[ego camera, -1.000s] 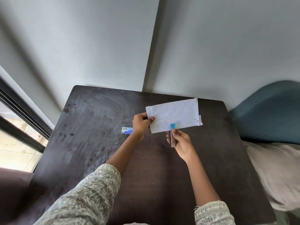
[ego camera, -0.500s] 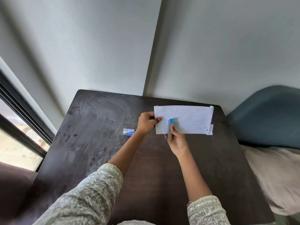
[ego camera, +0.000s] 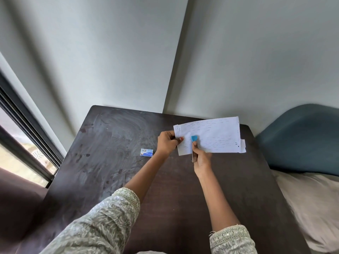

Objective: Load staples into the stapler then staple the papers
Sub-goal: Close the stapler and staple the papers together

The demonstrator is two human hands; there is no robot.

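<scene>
White written papers point(ego camera: 214, 136) are held above the dark table point(ego camera: 113, 173), long side roughly level. My left hand point(ego camera: 167, 143) pinches their left edge between thumb and fingers. My right hand point(ego camera: 200, 158) grips a small metal stapler point(ego camera: 193, 149) with a blue tip, which stands upright against the papers' lower edge, left of their middle. A small blue and white staple box point(ego camera: 146, 152) lies flat on the table just left of my left hand.
The table stands in a corner against grey walls. A window frame point(ego camera: 27, 129) runs along the left. A blue cushioned headboard point(ego camera: 302, 140) and a pale pillow point(ego camera: 311, 202) lie to the right of the table.
The papers have swung from tilted to about level and shifted right. My right hand with the stapler has moved up onto the papers' lower edge. The camera view shifted slightly.
</scene>
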